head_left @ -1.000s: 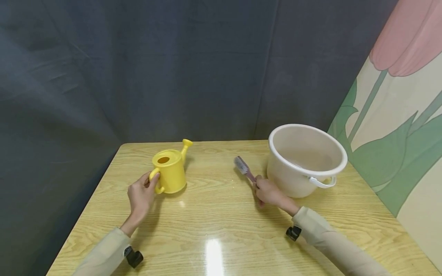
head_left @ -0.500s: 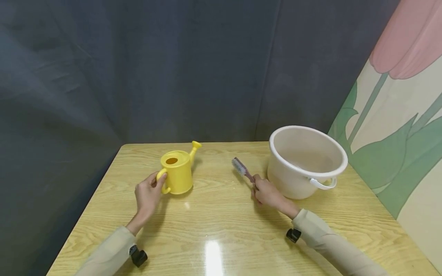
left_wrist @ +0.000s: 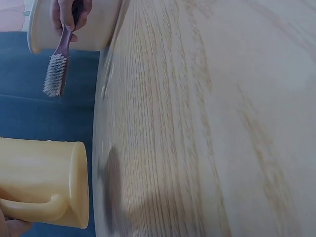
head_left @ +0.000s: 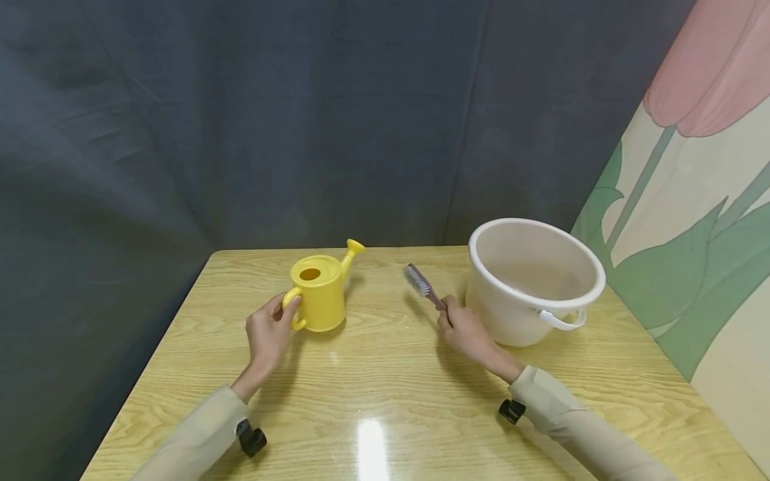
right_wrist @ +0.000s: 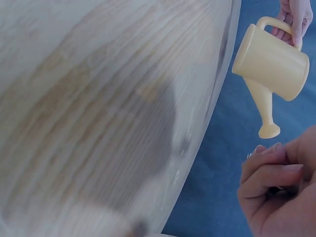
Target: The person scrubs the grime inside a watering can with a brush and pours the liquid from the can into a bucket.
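By its handle, my left hand (head_left: 269, 334) holds a yellow watering can (head_left: 321, 300) left of centre in the head view. The can is upright, its spout pointing right and away. A gap shows between its base and the table in the left wrist view. My right hand (head_left: 466, 331) grips the handle of a brush (head_left: 419, 280), purple-brown with pale bristles, head pointing up and left. In the left wrist view the brush (left_wrist: 57, 74) is held above the table. The right wrist view shows curled right fingers (right_wrist: 269, 182), with most of the brush hidden.
A large white bucket (head_left: 499, 321) with a white handle stands at the right, just behind my right hand. The wooden table (head_left: 373, 374) ends at a dark curtain (head_left: 337, 133) behind. A painted wall (head_left: 680, 267) borders the right side.
My left hand has carried the watering can to the right, and slightly upward lately. The brush has risen and tilted a little in my right hand. The bucket has stayed put.
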Action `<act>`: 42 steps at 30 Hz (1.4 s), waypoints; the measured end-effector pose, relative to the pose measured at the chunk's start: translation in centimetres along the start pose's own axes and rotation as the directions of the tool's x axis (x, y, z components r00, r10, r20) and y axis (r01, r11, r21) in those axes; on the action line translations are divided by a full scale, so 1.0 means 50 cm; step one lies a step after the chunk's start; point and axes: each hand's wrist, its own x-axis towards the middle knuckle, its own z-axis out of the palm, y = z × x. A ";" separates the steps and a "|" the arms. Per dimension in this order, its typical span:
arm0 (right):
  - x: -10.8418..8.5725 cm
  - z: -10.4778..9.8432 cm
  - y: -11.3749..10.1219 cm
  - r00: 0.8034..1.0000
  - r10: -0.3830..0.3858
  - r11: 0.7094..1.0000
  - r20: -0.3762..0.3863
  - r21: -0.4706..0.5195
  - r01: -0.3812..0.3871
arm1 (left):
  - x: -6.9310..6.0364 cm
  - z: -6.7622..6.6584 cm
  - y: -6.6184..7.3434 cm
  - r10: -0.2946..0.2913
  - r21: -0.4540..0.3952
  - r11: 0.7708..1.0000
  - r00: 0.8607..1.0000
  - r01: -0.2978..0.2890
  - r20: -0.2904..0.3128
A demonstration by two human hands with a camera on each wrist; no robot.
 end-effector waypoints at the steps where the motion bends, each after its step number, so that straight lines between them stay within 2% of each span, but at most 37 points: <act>1: 0.000 -0.001 -0.001 1.000 0.000 1.000 -0.002 0.002 0.001 | 0.000 0.002 0.000 0.004 0.000 1.000 1.000 -0.004 -0.002; 7: 0.001 -0.007 -0.004 0.999 -0.046 0.999 -0.027 0.010 0.047 | -0.002 0.018 0.003 0.029 0.003 1.000 1.000 -0.029 -0.008; 12: 0.003 -0.006 -0.005 0.993 -0.107 0.994 -0.050 -0.017 0.106 | -0.003 0.028 0.010 0.032 -0.027 0.999 0.999 -0.031 0.007; 23: 0.000 -0.025 -0.011 0.980 -0.170 0.985 -0.106 -0.011 0.170 | -0.005 0.040 0.013 0.031 -0.068 0.997 0.999 -0.029 0.028; 30: -0.001 -0.037 -0.015 0.973 -0.186 0.982 -0.136 -0.029 0.184 | -0.002 0.049 0.009 0.043 -0.096 0.995 0.999 -0.040 0.026; 42: -0.003 -0.053 -0.017 0.966 -0.207 0.978 -0.155 -0.030 0.205 | -0.005 0.073 0.005 0.086 -0.075 0.993 0.996 -0.086 0.006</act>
